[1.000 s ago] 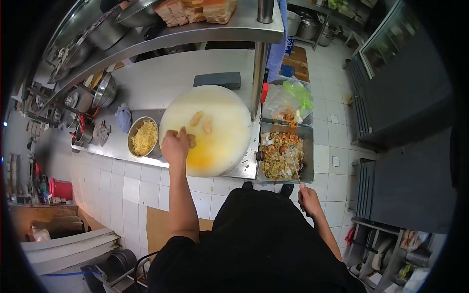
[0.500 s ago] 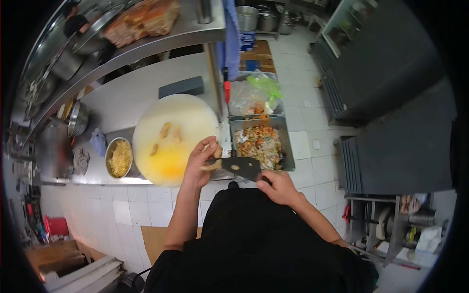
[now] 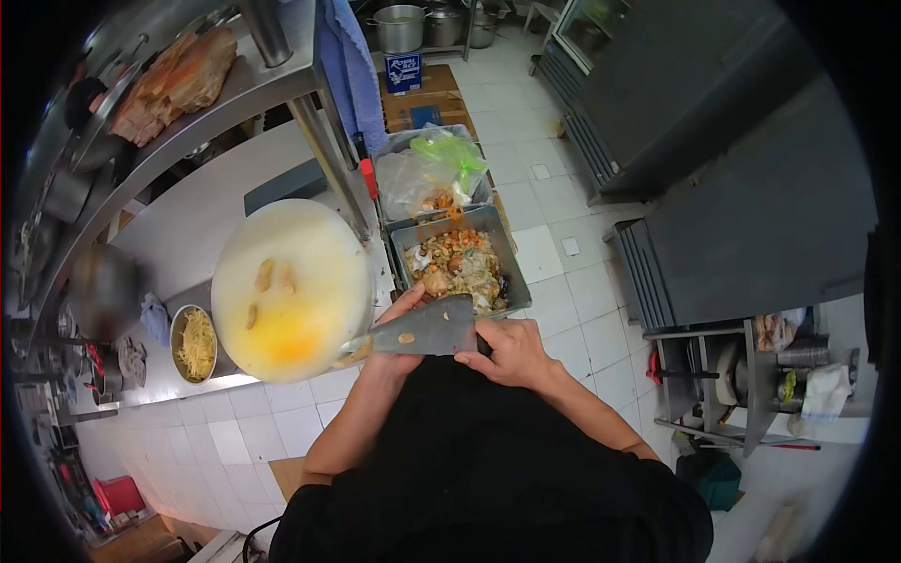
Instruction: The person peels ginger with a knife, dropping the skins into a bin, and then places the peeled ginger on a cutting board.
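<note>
Head view. Your right hand, at centre frame, is clenched around the handle of a cleaver, whose broad blade lies flat and points toward the left of the frame; a small pale scrap sits on the blade. Your left hand lies partly under the blade, its fingers curled at the near rim of the metal tray; what they grasp cannot be told. The tray, right of centre, holds mixed vegetable scraps. Just left of it on the table lies a round white cutting board bearing three pale pieces. At lower left of the board stands a bowl of shredded food.
</note>
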`<state>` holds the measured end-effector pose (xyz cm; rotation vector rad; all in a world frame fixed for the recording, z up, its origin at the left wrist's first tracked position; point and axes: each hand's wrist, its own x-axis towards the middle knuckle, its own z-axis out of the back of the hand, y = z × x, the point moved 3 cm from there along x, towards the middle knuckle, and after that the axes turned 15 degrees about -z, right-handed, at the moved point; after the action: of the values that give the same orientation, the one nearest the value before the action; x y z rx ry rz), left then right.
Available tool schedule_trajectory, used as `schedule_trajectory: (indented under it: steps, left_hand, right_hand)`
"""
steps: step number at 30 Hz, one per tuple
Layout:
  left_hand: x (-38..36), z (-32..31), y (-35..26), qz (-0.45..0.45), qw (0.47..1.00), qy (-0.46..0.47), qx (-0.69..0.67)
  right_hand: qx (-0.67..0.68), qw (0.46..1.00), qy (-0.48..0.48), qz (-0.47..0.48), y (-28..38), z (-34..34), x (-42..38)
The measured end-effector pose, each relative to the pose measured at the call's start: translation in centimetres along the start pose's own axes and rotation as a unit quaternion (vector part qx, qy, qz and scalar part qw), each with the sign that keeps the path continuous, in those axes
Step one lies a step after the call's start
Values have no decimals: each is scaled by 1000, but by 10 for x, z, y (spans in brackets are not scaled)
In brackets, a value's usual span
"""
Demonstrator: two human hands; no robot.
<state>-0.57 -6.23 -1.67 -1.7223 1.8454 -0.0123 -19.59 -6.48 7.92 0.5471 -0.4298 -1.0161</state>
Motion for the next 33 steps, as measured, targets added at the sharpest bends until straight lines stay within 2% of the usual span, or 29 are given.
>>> schedule_trajectory:
  steps: [2,4,8,10,11,13,14,16,17,21,23,24,26,27,29,33]
  left_hand:
    - [-5,-10,1,-3,1000,-5,7]
    - [-10,-17,2,9,999,29,-30]
    - [-8,-6,8,15,995,51,-79]
    - [-8,-11,6,-9,988,125,-90]
    - [-10,-12,8,-10,988,124,-90]
    - [-16,-15,4,-114,993,28,15]
    - [-15,-10,1,-114,993,28,15]
    - [-9,-5,-9,-115,990,65,41]
    - [-9,-5,-11,-125,989,48,69]
    - [-4,0,-10,-126,984,57,111]
    - [-3,-5,-7,-121,983,49,128]
    - [-3,-8,-5,-119,983,50,130]
    - [-4,-14,0,-105,990,47,77]
    - [-5,-18,0,-103,991,48,78]
    - [-6,-25,1,-87,991,58,88]
    - [7,-3,7,-66,993,38,93]
  right_hand:
    - [-8,1000,-4,-3,-2,1,-1]
    - [-35,999,-9,-4,-6,-2,-2]
    - [-36,999,-23,-2,-9,1,0]
    - [-5,1000,8,-24,-13,2,1]
    - [-5,1000,9,-23,-17,2,2]
    - [3,997,30,-67,-31,-2,2]
    - [3,997,30,-67,-42,-4,2]
    - [46,971,91,-218,-74,-13,-1]
    - [41,956,115,-266,-86,-15,-4]
    - [72,946,132,-286,-83,-12,-12]
    - [82,964,112,-229,-64,-7,-8]
    - [83,963,110,-231,-57,-4,-7]
    - [70,987,76,-125,-39,3,-3]
    - [71,986,75,-127,-37,2,-2]
    - [17,998,39,-54,-30,2,-1]
    - [-43,996,57,-51,-24,3,0]
